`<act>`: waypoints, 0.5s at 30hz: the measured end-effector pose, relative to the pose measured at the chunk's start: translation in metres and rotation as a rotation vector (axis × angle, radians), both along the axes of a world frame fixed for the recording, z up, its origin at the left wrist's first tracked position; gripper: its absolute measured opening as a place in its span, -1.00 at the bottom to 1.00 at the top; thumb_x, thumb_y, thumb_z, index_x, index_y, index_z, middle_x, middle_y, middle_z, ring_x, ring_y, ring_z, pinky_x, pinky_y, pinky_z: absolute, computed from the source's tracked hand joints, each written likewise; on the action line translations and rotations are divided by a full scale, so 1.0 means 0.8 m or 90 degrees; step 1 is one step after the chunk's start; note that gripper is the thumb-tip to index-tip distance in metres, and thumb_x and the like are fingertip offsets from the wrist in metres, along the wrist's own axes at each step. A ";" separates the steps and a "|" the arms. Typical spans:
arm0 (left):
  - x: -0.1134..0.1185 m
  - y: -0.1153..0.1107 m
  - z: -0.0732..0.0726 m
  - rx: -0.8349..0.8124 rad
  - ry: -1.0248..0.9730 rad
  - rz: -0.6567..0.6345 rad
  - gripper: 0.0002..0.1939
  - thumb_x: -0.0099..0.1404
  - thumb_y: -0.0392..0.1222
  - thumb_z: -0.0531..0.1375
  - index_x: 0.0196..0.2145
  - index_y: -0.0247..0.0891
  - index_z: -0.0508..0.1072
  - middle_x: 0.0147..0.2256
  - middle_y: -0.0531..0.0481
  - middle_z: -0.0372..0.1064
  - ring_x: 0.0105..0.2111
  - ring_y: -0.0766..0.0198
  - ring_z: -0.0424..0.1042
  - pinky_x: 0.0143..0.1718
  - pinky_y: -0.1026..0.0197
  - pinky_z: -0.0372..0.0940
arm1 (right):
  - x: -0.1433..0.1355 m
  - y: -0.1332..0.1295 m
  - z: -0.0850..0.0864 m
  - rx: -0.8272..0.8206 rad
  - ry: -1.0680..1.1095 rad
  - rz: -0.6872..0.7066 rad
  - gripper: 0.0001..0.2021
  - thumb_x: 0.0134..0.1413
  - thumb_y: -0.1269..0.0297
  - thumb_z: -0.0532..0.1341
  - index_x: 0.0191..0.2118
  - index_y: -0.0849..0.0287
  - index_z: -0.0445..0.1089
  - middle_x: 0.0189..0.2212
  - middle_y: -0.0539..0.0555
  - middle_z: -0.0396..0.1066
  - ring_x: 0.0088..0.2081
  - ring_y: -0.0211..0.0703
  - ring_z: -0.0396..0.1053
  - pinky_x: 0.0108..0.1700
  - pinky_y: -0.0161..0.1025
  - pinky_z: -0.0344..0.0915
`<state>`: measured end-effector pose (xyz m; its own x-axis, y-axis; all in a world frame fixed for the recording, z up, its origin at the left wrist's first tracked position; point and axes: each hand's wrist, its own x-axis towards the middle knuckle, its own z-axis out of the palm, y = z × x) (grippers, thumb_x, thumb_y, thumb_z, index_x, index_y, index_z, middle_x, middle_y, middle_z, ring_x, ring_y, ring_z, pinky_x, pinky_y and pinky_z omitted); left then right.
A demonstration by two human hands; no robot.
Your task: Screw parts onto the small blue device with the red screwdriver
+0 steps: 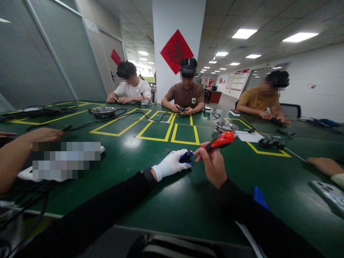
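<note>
Left grip curls closed; right grip, raised beside it, pinches.

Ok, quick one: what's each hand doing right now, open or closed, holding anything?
Left hand: closed, gloved, holding a small dark part.
Right hand: closed, bare, holding a red-handled screwdriver.

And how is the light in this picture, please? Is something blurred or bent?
Head view: ceiling lights are burnt out to white; soft glare patches lie on the table; walls lean and stretch near the edges, like a wide lens; pixel blocks hide an area at left; the dark part in the left hand shows little detail.
</note>
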<state>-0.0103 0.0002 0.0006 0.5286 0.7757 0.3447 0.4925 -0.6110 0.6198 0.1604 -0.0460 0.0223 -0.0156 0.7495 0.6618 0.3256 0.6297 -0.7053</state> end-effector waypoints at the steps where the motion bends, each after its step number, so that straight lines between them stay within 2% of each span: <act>1: 0.000 0.001 -0.001 0.006 0.002 -0.002 -0.74 0.12 -0.07 0.22 -0.24 -0.23 0.39 -0.32 0.04 0.40 -0.31 0.23 0.37 -0.24 0.25 0.25 | 0.000 0.000 -0.001 0.005 -0.002 -0.006 -0.82 0.22 0.21 0.06 -0.12 0.16 0.24 -0.36 0.05 0.43 -0.46 -0.22 0.39 -0.29 -0.21 0.31; 15: -0.001 0.004 -0.006 0.005 0.012 0.000 -0.71 0.13 -0.05 0.22 -0.21 -0.22 0.39 -0.31 0.03 0.41 -0.31 0.23 0.38 -0.22 0.23 0.26 | 0.002 -0.002 -0.001 0.018 -0.010 -0.010 -0.84 0.21 0.24 0.07 -0.17 0.15 0.31 -0.46 0.00 0.40 -0.44 -0.19 0.40 -0.25 -0.19 0.31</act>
<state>-0.0108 0.0036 -0.0041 0.5349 0.7735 0.3400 0.5044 -0.6152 0.6059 0.1616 -0.0480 0.0217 -0.0144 0.7305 0.6828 0.3473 0.6440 -0.6817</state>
